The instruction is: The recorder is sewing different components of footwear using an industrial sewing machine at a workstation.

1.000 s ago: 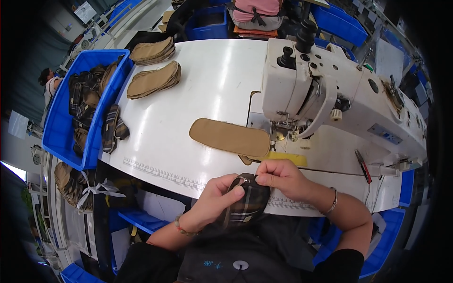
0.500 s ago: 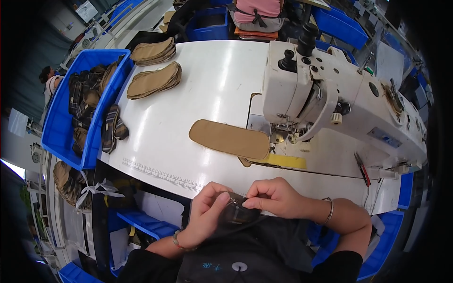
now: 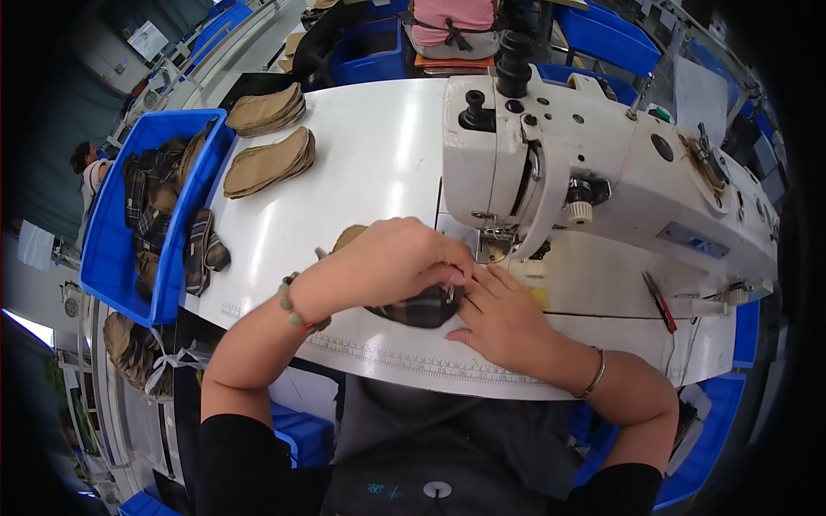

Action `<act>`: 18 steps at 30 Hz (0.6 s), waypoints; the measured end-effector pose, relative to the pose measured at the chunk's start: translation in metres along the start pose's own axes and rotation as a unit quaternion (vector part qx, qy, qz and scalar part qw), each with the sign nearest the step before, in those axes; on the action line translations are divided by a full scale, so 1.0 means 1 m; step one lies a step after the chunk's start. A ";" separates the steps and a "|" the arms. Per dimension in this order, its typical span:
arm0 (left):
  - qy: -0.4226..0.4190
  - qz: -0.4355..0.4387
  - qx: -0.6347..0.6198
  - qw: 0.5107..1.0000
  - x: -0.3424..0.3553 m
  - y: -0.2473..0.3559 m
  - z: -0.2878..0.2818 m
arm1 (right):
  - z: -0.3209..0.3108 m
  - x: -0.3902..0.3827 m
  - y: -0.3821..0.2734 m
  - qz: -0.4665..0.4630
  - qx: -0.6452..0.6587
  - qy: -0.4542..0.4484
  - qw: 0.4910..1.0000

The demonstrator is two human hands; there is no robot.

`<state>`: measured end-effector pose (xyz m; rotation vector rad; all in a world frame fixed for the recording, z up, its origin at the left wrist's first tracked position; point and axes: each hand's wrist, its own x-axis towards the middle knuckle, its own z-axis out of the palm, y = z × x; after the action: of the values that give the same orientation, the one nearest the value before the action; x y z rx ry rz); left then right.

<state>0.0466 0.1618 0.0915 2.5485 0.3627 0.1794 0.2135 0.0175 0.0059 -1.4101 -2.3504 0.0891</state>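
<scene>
A dark plaid zip pouch (image 3: 422,310) lies on the white sewing table just in front of the sewing machine's needle area (image 3: 493,245). Its metal zipper pull glints beside my fingertips. My left hand (image 3: 411,258) reaches across from the left, thumb and fingers pinched on the pouch's right end. Next to it, my right hand (image 3: 508,322) lies flat with fingers stretched out, its fingertips at the pouch's edge close to the presser foot. A tan fabric piece (image 3: 348,235) shows partly from behind my left hand and wrist, which hide the rest of it.
The white sewing machine (image 3: 602,163) fills the right of the table. Red-handled snips (image 3: 661,303) lie by its base. Two stacks of tan pieces (image 3: 271,162) sit at the back left. A blue bin (image 3: 107,249) holds plaid pieces, with more plaid pieces (image 3: 205,249) beside it.
Both hands have moved forward from the table's front edge to the needle area, bringing the pouch over the tan piece. My right hand has gone from a pinch to lying flat.
</scene>
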 end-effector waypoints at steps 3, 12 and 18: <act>0.012 -0.032 0.091 0.995 0.023 -0.019 0.027 | 0.002 -0.001 0.000 0.004 0.000 -0.004 1.000; 0.085 -0.033 -0.001 0.996 0.021 -0.040 0.053 | 0.002 -0.003 -0.006 0.002 -0.031 -0.001 1.000; 0.058 -0.050 0.045 0.996 0.019 -0.039 0.042 | 0.001 -0.001 0.003 -0.015 -0.031 -0.010 0.999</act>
<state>0.0640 0.1778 0.0363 2.6080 0.5543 0.2797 0.2160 0.0185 0.0043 -1.4080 -2.4095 0.0228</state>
